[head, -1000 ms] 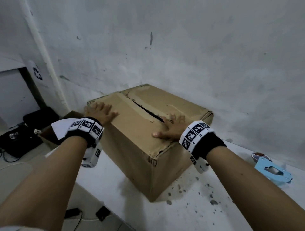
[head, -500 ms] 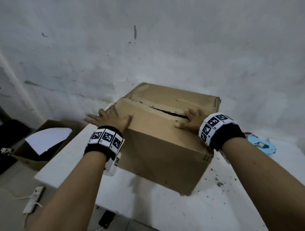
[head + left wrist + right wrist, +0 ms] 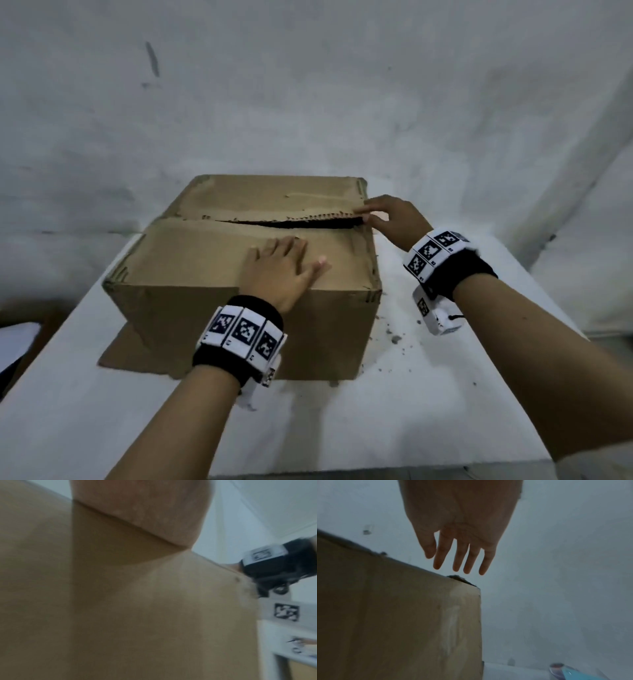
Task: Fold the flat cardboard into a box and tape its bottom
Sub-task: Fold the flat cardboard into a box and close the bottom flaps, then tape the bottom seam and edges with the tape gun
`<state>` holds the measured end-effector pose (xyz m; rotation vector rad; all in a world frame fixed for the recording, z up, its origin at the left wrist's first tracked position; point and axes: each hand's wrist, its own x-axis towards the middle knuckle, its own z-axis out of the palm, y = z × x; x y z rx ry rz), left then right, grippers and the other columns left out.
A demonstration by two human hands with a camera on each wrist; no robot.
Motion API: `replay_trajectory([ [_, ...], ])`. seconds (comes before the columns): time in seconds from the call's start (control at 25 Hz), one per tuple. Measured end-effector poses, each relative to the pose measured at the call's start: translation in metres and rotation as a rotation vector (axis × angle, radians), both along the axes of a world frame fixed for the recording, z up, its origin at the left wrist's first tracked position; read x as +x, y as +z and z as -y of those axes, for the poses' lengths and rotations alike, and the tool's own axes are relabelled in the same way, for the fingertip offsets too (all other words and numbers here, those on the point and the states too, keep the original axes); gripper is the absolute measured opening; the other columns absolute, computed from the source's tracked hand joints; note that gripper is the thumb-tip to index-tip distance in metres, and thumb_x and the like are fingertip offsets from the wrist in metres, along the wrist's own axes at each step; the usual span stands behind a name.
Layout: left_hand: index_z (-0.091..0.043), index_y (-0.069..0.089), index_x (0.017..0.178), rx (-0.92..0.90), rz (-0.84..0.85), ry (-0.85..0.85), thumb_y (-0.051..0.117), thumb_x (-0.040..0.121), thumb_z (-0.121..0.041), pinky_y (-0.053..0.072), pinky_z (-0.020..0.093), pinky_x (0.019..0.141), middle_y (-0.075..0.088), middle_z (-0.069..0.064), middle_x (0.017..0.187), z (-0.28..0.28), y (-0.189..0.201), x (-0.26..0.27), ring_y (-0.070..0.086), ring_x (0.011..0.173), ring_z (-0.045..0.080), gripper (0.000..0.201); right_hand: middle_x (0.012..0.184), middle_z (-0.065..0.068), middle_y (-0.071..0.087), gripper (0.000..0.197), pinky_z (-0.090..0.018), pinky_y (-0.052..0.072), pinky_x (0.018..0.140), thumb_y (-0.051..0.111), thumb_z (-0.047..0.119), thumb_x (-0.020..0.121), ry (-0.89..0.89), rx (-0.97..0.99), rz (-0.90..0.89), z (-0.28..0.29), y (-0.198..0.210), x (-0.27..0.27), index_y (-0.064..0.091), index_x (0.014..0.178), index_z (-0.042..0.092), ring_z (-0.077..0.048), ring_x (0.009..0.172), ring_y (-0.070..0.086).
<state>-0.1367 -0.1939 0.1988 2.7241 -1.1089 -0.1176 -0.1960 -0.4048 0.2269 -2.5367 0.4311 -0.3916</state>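
Observation:
A brown cardboard box (image 3: pixel 239 329) stands on the white table (image 3: pixel 445 394) with its two upper flaps folded down. A dark gap (image 3: pixel 301 224) runs between the flaps, widest toward the right. My left hand (image 3: pixel 287 260) lies flat, fingers spread, on the near flap. My right hand (image 3: pixel 383 216) is at the right end of the gap, its straight fingers (image 3: pixel 457 561) at the far flap's edge and holding nothing. In the left wrist view the box wall (image 3: pixel 154 615) fills the frame under my palm. A blue tape dispenser (image 3: pixel 570 673) lies on the table past the box's right side.
A loose flap (image 3: pixel 120 353) sticks out flat from under the box at its near left. Dark crumbs (image 3: pixel 394 339) dot the table right of the box. The grey wall (image 3: pixel 308 102) stands close behind it. The table's near edge (image 3: pixel 376 474) runs along the bottom.
The box now sits squarer to me. My left hand moved from the near flap's left corner toward its right half. My right hand slid off the near flap to the gap's right end.

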Motion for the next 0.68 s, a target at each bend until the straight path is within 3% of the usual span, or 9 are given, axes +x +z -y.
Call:
replay_trajectory([
  [0.2, -0.017, 0.015, 0.149, -0.127, 0.055, -0.12, 0.024, 0.097, -0.045, -0.001, 0.042, 0.12, 0.002, 0.004, 0.16, 0.102, -0.007, -0.078, -0.006, 0.148, 0.022, 0.059, 0.124, -0.01, 0.062, 0.027, -0.033, 0.038, 0.102, 0.05, 0.018, 0.093, -0.139, 0.033, -0.056, 0.046, -0.046, -0.039, 0.069, 0.11, 0.013, -0.024, 0.119, 0.054],
  [0.32, -0.016, 0.022, 0.147, -0.162, 0.084, -0.214, 0.028, 0.098, -0.035, -0.003, 0.041, 0.12, 0.006, 0.004, 0.16, 0.152, -0.026, -0.105, -0.007, 0.148, 0.022, 0.053, 0.12, -0.007, 0.067, 0.03, -0.035, 0.043, 0.098, 0.047, 0.018, 0.09, -0.211, 0.051, -0.138, 0.077, -0.075, -0.061, 0.07, 0.107, 0.013, -0.024, 0.116, 0.057],
  [0.4, -0.017, 0.025, 0.146, -0.123, 0.008, -0.233, 0.03, 0.097, -0.032, -0.002, 0.042, 0.12, 0.012, 0.004, 0.159, 0.18, -0.052, -0.112, -0.004, 0.149, 0.022, 0.051, 0.123, -0.004, 0.065, 0.028, -0.032, 0.042, 0.097, 0.048, 0.015, 0.092, -0.298, 0.068, -0.192, 0.099, -0.095, -0.073, 0.07, 0.109, 0.017, -0.022, 0.117, 0.056],
  [0.52, -0.018, 0.026, 0.145, -0.021, -0.169, -0.159, 0.032, 0.098, -0.03, 0.001, 0.042, 0.12, 0.015, 0.002, 0.158, 0.215, -0.103, -0.108, 0.001, 0.149, 0.02, 0.049, 0.13, -0.005, 0.058, 0.027, -0.037, 0.039, 0.1, 0.049, 0.024, 0.093, -0.419, 0.107, -0.292, 0.137, -0.128, -0.084, 0.064, 0.116, 0.024, -0.025, 0.121, 0.05],
  [0.68, -0.018, 0.022, 0.147, 0.111, -0.373, -0.112, 0.031, 0.099, -0.03, 0.006, 0.042, 0.12, 0.012, 0.001, 0.159, 0.242, -0.174, -0.091, 0.004, 0.148, 0.02, 0.05, 0.137, -0.012, 0.045, 0.044, -0.043, 0.035, 0.102, 0.049, 0.036, 0.093, -0.427, 0.149, -0.515, 0.171, -0.172, -0.083, 0.043, 0.135, 0.025, -0.03, 0.127, 0.042],
])
